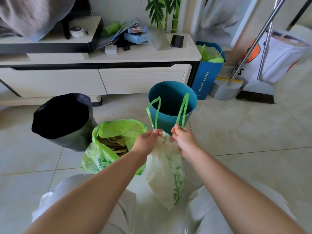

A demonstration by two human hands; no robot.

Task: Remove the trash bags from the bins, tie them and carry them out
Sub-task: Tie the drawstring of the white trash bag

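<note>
Left hand [148, 138]: pinched shut on the left green drawstring loop [152, 112] at the gathered neck of the white trash bag [164, 174].
Right hand [183, 137]: pinched shut on the right green drawstring loop [183, 108] at the same neck; the two hands sit close together, the bag's bunched top between them.
White trash bag: hangs from both hands above the tiled floor [244, 132], between the person's knees, its mouth drawn closed, green print down one side.
Drawstring loops: both stand up from the fingers, in front of the blue bin.
Blue bin [172, 102]: upright on the floor just beyond the hands, no bag in it, near the front of the TV cabinet [101, 78].
Green trash bag [108, 149]: on the floor left of the white one, mouth open, brown cardboard scraps showing inside.
Black bin [62, 119]: tilted, left of the green bag, touching it; dark inside.
Blue paper bag [207, 73]: by the cabinet's right end, green plastic inside.
Broom and dustpan [253, 88]: near the wall at right.
</note>
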